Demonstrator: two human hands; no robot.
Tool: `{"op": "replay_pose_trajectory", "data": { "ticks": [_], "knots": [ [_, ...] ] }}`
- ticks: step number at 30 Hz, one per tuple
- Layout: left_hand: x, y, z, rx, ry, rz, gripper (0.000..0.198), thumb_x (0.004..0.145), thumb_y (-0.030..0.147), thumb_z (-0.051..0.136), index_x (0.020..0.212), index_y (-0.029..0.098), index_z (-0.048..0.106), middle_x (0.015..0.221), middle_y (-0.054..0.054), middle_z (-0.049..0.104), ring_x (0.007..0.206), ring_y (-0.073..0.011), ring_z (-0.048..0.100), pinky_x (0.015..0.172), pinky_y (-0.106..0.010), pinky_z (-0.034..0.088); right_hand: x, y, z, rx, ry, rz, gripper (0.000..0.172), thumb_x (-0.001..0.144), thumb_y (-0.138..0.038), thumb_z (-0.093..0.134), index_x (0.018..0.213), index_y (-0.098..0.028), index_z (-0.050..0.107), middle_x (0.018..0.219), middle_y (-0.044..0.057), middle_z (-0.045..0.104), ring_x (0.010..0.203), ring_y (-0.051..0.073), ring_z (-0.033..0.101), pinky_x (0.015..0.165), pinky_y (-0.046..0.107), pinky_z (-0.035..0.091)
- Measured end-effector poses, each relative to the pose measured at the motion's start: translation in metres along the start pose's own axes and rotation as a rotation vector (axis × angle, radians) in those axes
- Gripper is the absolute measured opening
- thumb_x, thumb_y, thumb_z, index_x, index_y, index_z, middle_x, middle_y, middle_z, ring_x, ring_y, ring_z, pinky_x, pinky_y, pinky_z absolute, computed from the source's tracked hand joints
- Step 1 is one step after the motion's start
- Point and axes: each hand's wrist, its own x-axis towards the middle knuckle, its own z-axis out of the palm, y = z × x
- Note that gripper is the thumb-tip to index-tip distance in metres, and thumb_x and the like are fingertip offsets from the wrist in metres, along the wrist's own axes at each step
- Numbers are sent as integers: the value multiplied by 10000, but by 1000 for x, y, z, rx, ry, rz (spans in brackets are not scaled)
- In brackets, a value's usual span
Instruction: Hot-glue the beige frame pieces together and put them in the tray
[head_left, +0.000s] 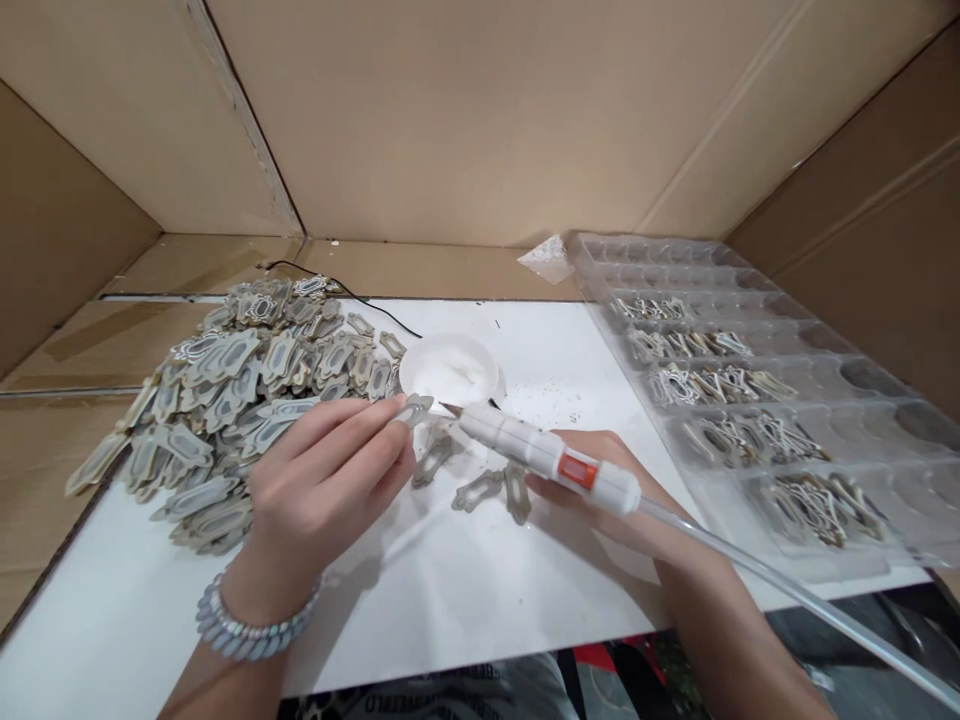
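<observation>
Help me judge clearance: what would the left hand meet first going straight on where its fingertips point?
Probably the dark tip of the white pen-like tool, just beyond the held piece; depth is unclear.

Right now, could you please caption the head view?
Left hand holds an ornamental piece; right hand, a white pen-like tool.

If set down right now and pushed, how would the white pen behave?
The white pen looks stiff and straight, so it probably wouldn't bend. Being rounded, it may roll, though the attached clear tube could hinder that.
</observation>
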Motion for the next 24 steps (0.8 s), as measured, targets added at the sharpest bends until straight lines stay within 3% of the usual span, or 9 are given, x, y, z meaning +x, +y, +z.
{"op": "replay_pose_trajectory", "data": {
  "ticks": [3,5,8,12,16,20,24],
  "knots": [
    [1,7,2,-140,10,-124,257,756,56,746,894,239,631,891,-31,779,793,-204,740,781,-357,624,2,2,-1,7,134,-38,255,846,-262,640,619,-210,536,587,-26,528,532,122,499,492,245,396],
    [1,17,7,-294,19,-263,226,784,88,726,900,250,620,888,-16,771,804,-191,743,772,-346,626,1,3,1,47,221,-9,202,849,-312,663,702,-217,563,613,-27,518,544,131,495,502,260,408],
    [-1,37,17,-528,0,-533,201,800,147,716,929,243,595,902,-15,760,822,-187,756,747,-317,639,-1,1,5,245,265,70,162,854,-374,683,898,-233,616,651,-27,549,571,159,551,553,293,472],
    [3,61,29,-720,-1,-730,235,775,165,735,894,238,546,897,-3,760,866,-182,769,769,-273,645,0,-1,13,556,337,59,173,857,-380,685,918,-237,611,713,-17,601,613,159,605,642,308,528],
    [15,76,34,-907,34,-872,296,750,159,744,875,247,490,880,24,779,850,-148,771,786,-232,630,6,1,19,778,333,38,273,777,-386,778,917,-215,618,725,-18,629,537,111,542,555,266,495],
    [26,84,35,-1059,-14,-1086,354,729,193,776,824,243,438,853,29,794,848,-131,768,790,-207,605,9,1,20,940,317,36,362,677,-329,866,902,-213,607,846,-8,676,499,58,490,492,219,432],
    [31,82,34,-1273,-74,-1264,472,667,233,871,816,230,423,859,20,793,824,-119,755,752,-176,577,11,1,18,996,328,28,393,632,-304,894,886,-210,609,803,-12,675,504,67,475,470,216,404]
  ]
}}
